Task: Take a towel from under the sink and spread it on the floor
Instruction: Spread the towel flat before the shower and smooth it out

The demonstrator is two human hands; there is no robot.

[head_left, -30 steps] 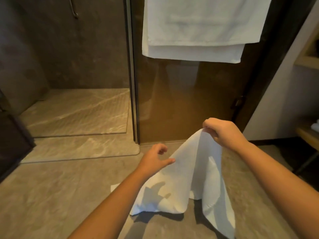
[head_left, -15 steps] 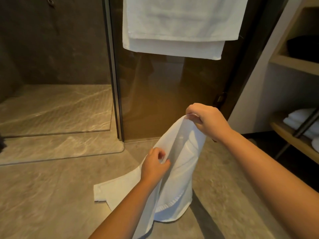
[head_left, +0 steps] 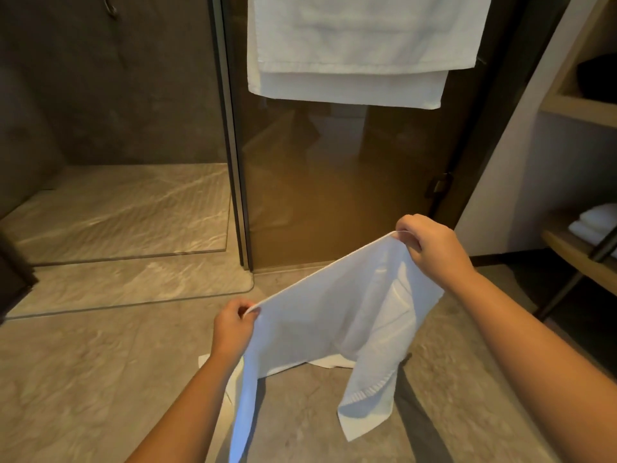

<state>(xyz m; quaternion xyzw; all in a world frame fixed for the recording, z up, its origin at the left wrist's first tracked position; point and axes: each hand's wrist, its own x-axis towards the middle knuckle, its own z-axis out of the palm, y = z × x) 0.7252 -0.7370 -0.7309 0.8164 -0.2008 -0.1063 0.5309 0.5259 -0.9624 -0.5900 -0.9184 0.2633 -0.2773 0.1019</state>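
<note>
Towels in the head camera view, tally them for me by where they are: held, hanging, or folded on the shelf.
Held in both hands: 1, the white towel, left hand, right hand
Hanging on the glass door: 1, the hanging towel, possibly two layers
Folded on the shelf: 1 stack, partly cut off
Total: 3

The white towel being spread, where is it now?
The white towel hangs centre-frame, stretched between left hand and right hand, before the glass shower door.

Dim warm light, amber glare on the glass door (head_left: 334, 195), wide-angle bending at edges.
</note>
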